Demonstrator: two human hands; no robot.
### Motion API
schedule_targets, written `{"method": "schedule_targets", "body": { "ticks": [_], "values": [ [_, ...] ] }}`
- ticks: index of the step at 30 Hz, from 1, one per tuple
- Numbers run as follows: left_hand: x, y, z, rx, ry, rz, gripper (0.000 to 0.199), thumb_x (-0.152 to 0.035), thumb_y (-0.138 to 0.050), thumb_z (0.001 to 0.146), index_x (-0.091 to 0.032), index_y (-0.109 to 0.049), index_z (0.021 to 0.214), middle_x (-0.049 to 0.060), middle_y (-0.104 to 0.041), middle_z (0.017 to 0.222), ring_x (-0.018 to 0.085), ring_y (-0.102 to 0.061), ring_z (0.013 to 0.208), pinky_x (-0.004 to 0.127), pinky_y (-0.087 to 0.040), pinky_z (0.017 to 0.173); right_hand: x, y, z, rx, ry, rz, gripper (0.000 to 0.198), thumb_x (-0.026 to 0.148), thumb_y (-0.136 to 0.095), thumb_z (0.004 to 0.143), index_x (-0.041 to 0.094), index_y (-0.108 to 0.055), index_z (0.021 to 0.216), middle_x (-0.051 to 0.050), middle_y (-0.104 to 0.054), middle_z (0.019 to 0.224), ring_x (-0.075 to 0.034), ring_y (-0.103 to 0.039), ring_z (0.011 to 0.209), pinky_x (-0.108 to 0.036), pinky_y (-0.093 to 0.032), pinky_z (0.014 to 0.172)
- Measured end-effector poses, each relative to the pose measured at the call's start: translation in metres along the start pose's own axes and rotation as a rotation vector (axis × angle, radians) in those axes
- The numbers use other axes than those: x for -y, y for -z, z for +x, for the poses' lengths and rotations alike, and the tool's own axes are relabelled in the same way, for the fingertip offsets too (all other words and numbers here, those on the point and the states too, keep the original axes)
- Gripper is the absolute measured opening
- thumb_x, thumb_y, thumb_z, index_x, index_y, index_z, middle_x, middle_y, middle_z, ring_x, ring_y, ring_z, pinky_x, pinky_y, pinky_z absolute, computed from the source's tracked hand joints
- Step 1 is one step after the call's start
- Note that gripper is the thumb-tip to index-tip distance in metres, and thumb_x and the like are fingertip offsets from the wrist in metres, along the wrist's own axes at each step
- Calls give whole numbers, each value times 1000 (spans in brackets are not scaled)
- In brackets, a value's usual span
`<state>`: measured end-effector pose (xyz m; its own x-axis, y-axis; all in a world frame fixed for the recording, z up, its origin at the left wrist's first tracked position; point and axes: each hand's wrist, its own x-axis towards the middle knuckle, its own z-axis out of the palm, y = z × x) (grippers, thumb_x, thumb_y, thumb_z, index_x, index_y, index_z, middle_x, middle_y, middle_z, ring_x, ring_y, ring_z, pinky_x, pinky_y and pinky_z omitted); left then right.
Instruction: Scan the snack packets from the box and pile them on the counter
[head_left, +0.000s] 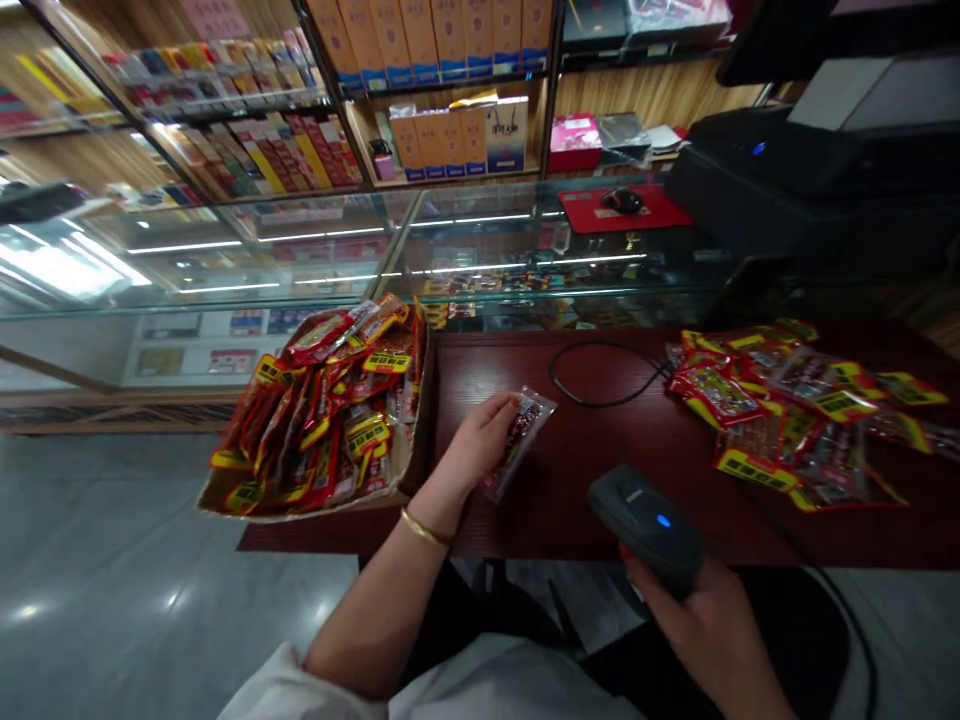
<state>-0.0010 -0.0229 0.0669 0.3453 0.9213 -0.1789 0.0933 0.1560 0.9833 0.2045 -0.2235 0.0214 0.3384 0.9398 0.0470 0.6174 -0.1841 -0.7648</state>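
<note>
- Shop interior: dark red wood counter in front, glass display case behind it, stocked shelves along the back.
- Open carton sat at the counter's left end, filled to the rim with red-and-yellow snack packets, many leaning on edge.
- Display case held small colorful goods; glare and blur hid the details.
- Shelves carried rows of orange boxes with blue bases, plus a pink box.
- Left hand, gold bangle on the wrist: fingers clamped on a single clear packet, just right of the carton, over the counter.
- Right hand: fingers wrapped around a dark barcode scanner, blue light showing on top, near the counter's front edge.
- Loose packet pile lay on the counter's right side, outside any container. Cable loop beside it.
- Red mouse pad with black mouse rested on the glass, next to a black machine with a blue light.
- Writing: yellow labels on the packets bore dark characters, too blurred to read. Scanner had small pale lettering, also unreadable. Orange boxes showed red emblems.
</note>
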Motion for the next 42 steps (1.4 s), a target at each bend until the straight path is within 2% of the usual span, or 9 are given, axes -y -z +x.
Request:
{"method": "schedule_targets", "body": {
  "ticks": [3,5,8,15,21,28,32,39,42],
  "values": [
    [25,-14,27,110,88,-30,26,-40,-59,89,-16,-70,93,-1,-65,75,11,-55,65,21,-42,61,1,5,-3,1,-15,23,31,48,-64,85,22,-80,92,-8,-84,87,-28,-80,80,-32,-63,74],
    [34,-12,32,173,90,-2,29,-35,-67,84,-17,-69,106,-1,-68,82,12,-58,67,21,-44,63,0,6,-4,9,-21,26,31,47,-64,86,22,-80,94,-8,-83,88,-28,-80,81,-32,-63,76],
    [37,0,30,274,-8,79,57,-22,-75,74,-17,-64,129,3,-73,100,14,-65,81,22,-50,73,-1,5,-4,31,-8,26,29,45,-63,89,22,-80,95,-8,-83,90,-27,-80,83,-32,-62,79],
    [35,21,27,490,-43,263,64,-13,-67,72,-15,-66,136,6,-78,111,19,-70,94,27,-54,83,6,3,1,34,59,-18,26,44,-65,89,22,-78,96,-8,-82,93,-28,-78,87,-35,-61,84],
    [36,20,30,511,-3,244,62,-11,-64,70,-14,-69,132,6,-78,113,19,-72,94,29,-54,87,5,3,2,18,95,-55,29,43,-64,89,21,-77,102,-10,-81,97,-28,-78,91,-36,-61,85],
    [35,18,32,434,2,251,57,-10,-68,65,-12,-76,121,10,-76,120,25,-71,106,34,-53,98,6,3,3,26,114,-77,28,44,-62,90,22,-78,99,-9,-81,93,-29,-78,89,-34,-62,82],
    [35,17,32,457,-3,249,57,-11,-68,65,-13,-75,121,8,-77,117,24,-71,103,34,-53,96,7,4,3,24,97,-78,29,44,-62,90,22,-78,98,-10,-81,94,-29,-78,89,-36,-62,83],
    [29,19,31,484,74,250,63,-18,-71,69,-14,-69,132,7,-79,108,18,-69,85,26,-53,77,14,5,5,40,38,19,25,41,-63,91,22,-75,101,-9,-81,97,-28,-77,92,-35,-59,84],
    [26,13,30,406,108,197,67,-19,-75,66,-14,-67,132,6,-78,105,17,-69,83,26,-53,75,20,8,5,38,31,52,23,36,-63,90,23,-75,104,-8,-80,102,-27,-75,96,-35,-58,87]
  ]
}}
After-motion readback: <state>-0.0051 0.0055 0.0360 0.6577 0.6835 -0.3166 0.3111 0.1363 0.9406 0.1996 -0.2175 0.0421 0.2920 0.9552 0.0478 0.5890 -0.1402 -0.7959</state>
